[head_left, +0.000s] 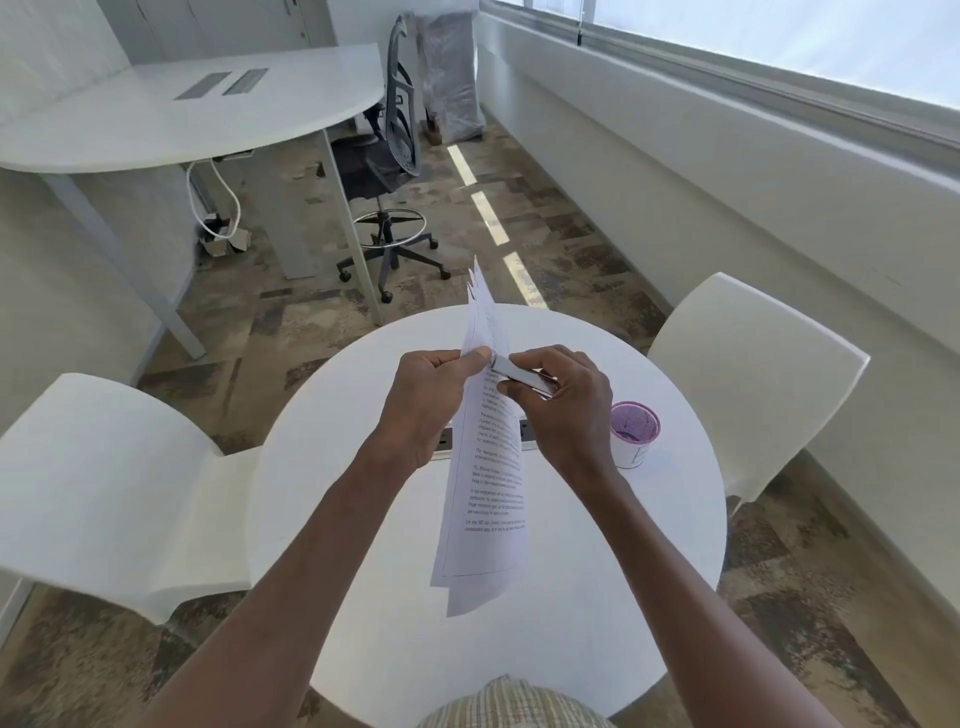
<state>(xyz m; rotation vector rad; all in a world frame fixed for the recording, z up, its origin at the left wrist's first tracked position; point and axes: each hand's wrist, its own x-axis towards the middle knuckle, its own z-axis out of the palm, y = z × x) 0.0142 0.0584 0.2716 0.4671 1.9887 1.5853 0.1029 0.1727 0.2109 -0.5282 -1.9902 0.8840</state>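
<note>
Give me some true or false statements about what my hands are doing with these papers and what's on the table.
1. The left hand pinches the sheets of paper near their upper part. True.
2. The right hand holds a pair of scissors. False: it grips a silver stapler, whose tip meets the edge of the sheets.
3. The sheets lie flat on the round table. False: they are held up above it, hanging down from the fingers.
4. A purple cup stands upright on the table, to the right of the hands. True.
5. A dark office chair stands beside the far desk. True.
</note>
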